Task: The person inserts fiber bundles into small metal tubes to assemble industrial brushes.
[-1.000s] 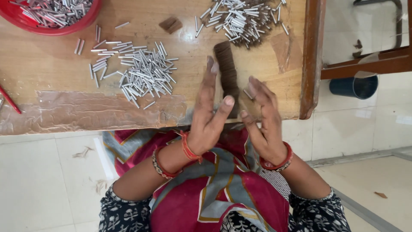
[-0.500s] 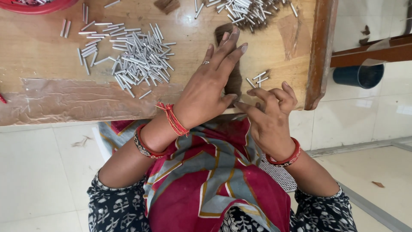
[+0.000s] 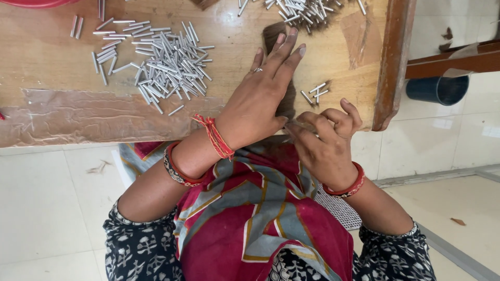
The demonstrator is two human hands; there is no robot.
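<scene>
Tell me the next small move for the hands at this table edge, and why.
Probably slide the left hand back toward the table edge, since it lies flat over the brown strip, while the right hand pinches the near end, a few small metal tubes lying just beside it.

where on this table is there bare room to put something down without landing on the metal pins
Bare wood lies between the big pin pile and the left hand, and along the taped front edge. A smaller patch sits right of the few loose pins. The top edge by the upper pile is crowded.
</scene>
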